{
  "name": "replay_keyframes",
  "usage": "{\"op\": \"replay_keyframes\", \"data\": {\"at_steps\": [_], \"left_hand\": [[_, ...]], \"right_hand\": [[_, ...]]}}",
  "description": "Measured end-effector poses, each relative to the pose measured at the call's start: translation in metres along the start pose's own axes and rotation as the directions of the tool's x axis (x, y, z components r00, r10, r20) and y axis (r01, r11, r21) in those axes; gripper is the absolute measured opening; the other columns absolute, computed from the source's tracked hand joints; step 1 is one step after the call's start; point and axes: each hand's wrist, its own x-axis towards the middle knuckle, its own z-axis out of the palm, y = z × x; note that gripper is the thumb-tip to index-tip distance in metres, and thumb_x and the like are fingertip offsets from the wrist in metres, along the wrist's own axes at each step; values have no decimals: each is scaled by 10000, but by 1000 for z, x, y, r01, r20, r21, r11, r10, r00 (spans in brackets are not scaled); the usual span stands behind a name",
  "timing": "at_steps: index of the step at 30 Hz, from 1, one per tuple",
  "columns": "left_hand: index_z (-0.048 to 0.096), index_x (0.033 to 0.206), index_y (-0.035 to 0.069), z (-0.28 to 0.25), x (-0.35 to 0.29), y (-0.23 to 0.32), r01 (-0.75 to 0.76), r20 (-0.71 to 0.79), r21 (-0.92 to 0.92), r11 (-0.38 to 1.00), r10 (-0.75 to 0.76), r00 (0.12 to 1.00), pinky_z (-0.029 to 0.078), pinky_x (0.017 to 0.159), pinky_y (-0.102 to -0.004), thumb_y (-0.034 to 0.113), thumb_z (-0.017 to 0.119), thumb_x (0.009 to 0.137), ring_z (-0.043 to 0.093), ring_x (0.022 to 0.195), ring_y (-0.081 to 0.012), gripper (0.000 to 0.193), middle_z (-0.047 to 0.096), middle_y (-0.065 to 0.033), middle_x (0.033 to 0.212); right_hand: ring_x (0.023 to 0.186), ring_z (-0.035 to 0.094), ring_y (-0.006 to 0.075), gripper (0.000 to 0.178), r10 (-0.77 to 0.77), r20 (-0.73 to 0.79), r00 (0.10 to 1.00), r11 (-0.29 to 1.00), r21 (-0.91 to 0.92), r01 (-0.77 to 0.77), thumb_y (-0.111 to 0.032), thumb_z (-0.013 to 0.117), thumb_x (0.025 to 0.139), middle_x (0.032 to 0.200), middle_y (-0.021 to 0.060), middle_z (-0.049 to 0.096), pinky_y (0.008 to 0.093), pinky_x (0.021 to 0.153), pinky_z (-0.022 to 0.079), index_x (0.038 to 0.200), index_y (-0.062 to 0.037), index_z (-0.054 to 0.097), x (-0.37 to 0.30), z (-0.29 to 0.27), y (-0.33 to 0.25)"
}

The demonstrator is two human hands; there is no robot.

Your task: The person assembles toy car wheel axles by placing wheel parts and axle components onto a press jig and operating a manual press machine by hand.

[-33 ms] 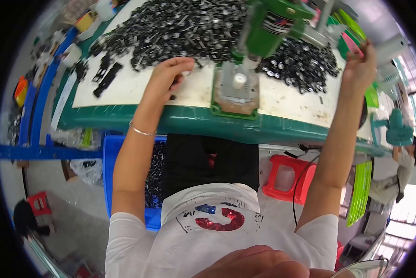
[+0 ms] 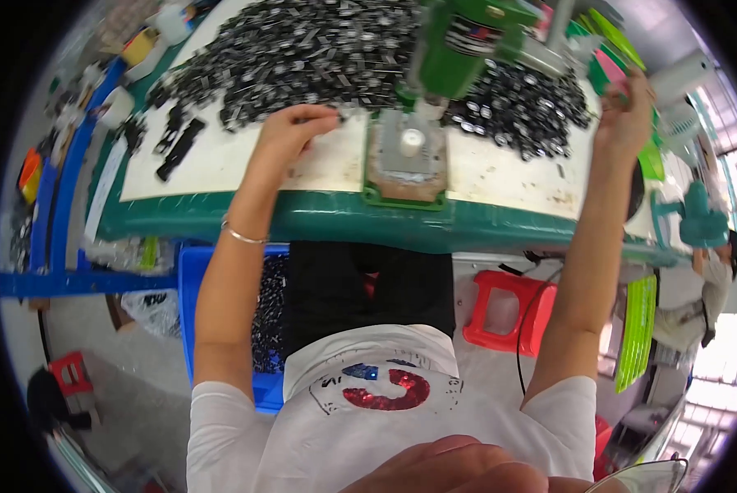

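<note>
My left hand point(image 2: 290, 135) is closed in a pinch above the white worktop, at the near edge of a heap of small black parts point(image 2: 303, 62). A small dark part point(image 2: 340, 117) shows at its fingertips. Just right of it stands a green bench press point(image 2: 457, 49), its grey plate point(image 2: 401, 148) carrying a round white piece point(image 2: 412, 142). My right hand point(image 2: 627, 115) is raised at the far right with curled fingers, beside green and pink baskets. What lies within those fingers cannot be made out.
Right of the press lies a pile of round, shiny black parts point(image 2: 516, 111). Two longer black pieces point(image 2: 181, 149) rest at the left. Below the green table edge point(image 2: 335, 218) are a blue bin point(image 2: 192, 287) and a red stool point(image 2: 508, 312). A teal fan point(image 2: 701, 218) stands right.
The whole view has shifted slightly, moving the bench leftward in the picture. My left hand's fingers look drawn closer together. My right hand stays raised in nearly the same place.
</note>
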Motion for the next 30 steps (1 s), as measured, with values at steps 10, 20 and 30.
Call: {"op": "replay_keyframes", "data": {"at_steps": [10,20,30], "left_hand": [[701,850,46,15,13,-28,-351,-116,615,706,521,846,461,591,-301,126,685,780,558,584,-182,108,669,-54,743],[678,969,33,38,-22,-4,-224,-191,-309,924,171,967,218,415,-161,110,730,800,371,469,16,193,694,-43,759],[706,904,42,54,-32,1,-329,-160,-220,919,298,941,245,441,-155,134,753,787,423,525,17,157,649,6,707]], "right_hand": [[741,599,202,179,180,517,837,477,-790,385,-207,668,834,928,35,597,330,662,483,984,-110,685,-129,-33,81],[765,599,266,113,23,529,849,464,-758,460,-150,681,827,1021,62,616,364,688,480,894,-67,644,-140,-17,77],[893,584,184,209,143,725,674,895,-385,224,-127,662,849,994,88,608,287,799,473,1031,-25,658,-182,73,50]]}}
